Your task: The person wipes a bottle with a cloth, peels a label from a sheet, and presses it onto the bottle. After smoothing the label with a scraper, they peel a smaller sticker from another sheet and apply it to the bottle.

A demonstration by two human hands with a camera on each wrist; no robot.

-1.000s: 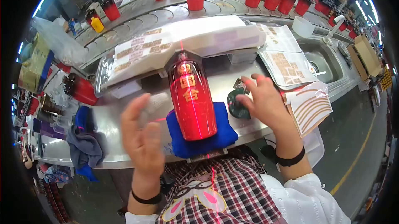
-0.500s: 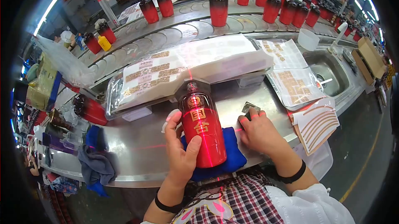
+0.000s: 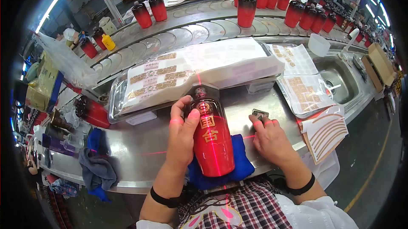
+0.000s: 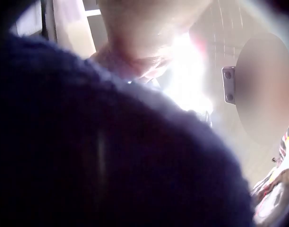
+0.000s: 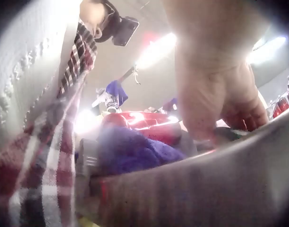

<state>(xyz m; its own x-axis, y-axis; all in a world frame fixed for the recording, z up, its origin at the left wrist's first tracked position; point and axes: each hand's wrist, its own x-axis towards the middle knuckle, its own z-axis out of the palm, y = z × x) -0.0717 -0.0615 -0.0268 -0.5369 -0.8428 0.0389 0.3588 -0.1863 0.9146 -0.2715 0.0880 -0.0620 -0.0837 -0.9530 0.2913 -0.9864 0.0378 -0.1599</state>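
Note:
A red bottle (image 3: 217,156) with a black shoulder and gold characters leans back on a folded blue towel (image 3: 243,161), its neck in a cradle at the tray's front. My left hand (image 3: 180,137) holds its upper left side, thumb over the front and fingers toward the neck. To the right, my right hand (image 3: 273,144) reaches down to the metal table with curled fingers. A dark green object (image 5: 224,135) shows between its thumb and fingers in the right wrist view, mostly hidden. Just beyond the fingertips lies a small dark rectangular piece (image 3: 260,113). The left wrist view is mostly blocked by dark blue cloth.
Behind the bottle stands a metal tray (image 3: 114,101) covered with printed label sheets (image 3: 157,76). More label sheets (image 3: 302,93) lie right, near a sink (image 3: 342,86). A conveyor (image 3: 182,38) carries several red bottles. Left are another red bottle (image 3: 93,112) and a grey cloth (image 3: 97,167).
My left hand has come in from the left to the bottle and moved up it; a whitish film at its fingers no longer shows. My right hand has lowered over the dark green object.

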